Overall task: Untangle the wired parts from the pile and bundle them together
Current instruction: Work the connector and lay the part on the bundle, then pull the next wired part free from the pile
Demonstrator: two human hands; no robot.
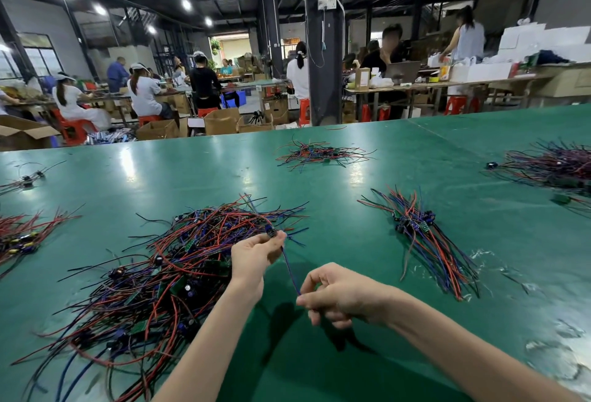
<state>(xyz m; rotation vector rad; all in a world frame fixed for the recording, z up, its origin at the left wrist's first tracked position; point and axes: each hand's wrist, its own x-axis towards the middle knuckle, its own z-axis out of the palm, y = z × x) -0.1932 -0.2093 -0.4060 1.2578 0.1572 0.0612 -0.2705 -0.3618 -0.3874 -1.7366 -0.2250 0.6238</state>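
**While two hands hold one wired part beside the pile**

Where the green table [319, 177] fills the lower field of view, several groups of red, blue and black wired parts lie on it. The largest is the tangled pile [153, 273] at lower left, with small green boards and dark cylindrical components scattered among its wires. To the right, well apart from it, lies the aligned bundle [422, 235], its components gathered at one end and its wires fanned toward the near edge. A wide heap [556, 165] lies at the right margin, a flatter scatter [319, 153] toward the far edge, and a red-wired cluster [22, 235] at the left margin.

The left hand [252, 257] is raised over the right fringe of the tangled pile, its fingers curled and pinching the component end of one wired part [271, 231]. The right hand [339, 296], nearer the viewer and over bare table, pinches the lower end of that part's blue wire [291, 270] between thumb and forefinger, the other fingers loosely curled. The wire runs straight between the two hands, clear of the table surface.
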